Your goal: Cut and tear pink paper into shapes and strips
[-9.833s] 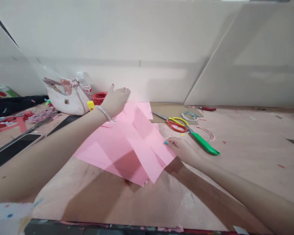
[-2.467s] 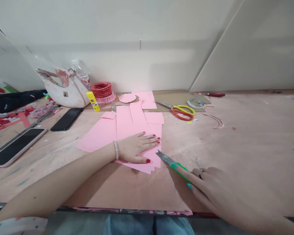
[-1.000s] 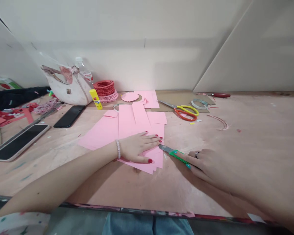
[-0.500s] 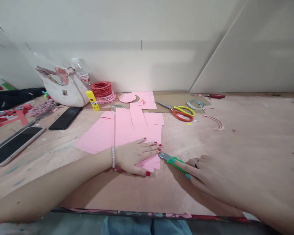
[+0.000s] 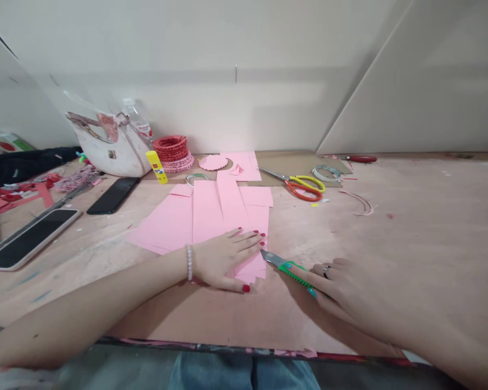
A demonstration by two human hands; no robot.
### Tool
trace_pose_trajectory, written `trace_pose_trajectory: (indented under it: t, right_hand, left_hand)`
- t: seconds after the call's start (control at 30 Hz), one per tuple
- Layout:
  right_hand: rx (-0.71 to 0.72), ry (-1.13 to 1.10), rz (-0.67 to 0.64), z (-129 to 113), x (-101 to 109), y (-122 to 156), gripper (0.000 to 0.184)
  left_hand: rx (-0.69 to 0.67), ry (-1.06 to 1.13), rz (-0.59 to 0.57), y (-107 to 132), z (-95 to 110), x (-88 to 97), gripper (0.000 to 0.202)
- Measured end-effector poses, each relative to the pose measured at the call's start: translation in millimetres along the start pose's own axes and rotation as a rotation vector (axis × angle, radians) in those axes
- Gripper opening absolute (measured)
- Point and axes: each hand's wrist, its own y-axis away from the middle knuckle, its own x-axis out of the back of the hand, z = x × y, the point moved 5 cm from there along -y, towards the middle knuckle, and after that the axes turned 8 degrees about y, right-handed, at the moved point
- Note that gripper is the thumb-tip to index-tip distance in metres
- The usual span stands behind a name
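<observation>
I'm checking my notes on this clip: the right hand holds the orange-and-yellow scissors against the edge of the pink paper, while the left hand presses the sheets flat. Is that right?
Not quite. The head view shows the right hand holding a green utility knife, not the orange-and-yellow scissors, which lie on cardboard farther off. The left hand does press the pink paper flat.

The right hand hides the box cutter's end, the left hand covers some pink paper, and the red scraps blur.
</observation>
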Motion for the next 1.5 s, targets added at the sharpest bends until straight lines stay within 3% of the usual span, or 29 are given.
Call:
trace_pose_trajectory:
  t: [0.27,0.5,0.73,0.9,1.07,1.2,1.5]
  right_hand:
    - [0.014,-0.013,0.058,0.9,6.3,-12.8,0.064]
    - [0.042,-0.040,0.059,-8.3,15.0,4.5,0.067]
    - [0.027,-0.062,0.120,-14.4,14.2,5.9,0.061]
    - [0.022,-0.008,0.179,-13.3,16.8,1.1,0.059]
    - [-0.029,0.083,0.173,-12.3,14.4,6.9,0.060]
    - [0.055,0.112,0.157,-16.6,11.3,4.5,0.065]
    - [0.026,-0.002,0.124,-12.2,2.0,4.1,0.063]
  left_hand:
    - [0.002,-0.018,-0.022,0.0,1.4,0.5,0.088]
    - [-0.013,0.043,-0.053,3.1,15.6,0.1,0.082]
    - [0.112,0.043,-0.017,3.7,9.8,2.6,0.084]
    - [0.119,0.034,-0.031,3.5,9.8,1.7,0.085]
    - [0.131,0.026,-0.036,3.4,10.1,2.0,0.085]
    - [0.123,0.025,-0.022,3.6,9.7,1.2,0.084]
    - [0.109,-0.006,0.000,3.0,8.7,-0.9,0.083]
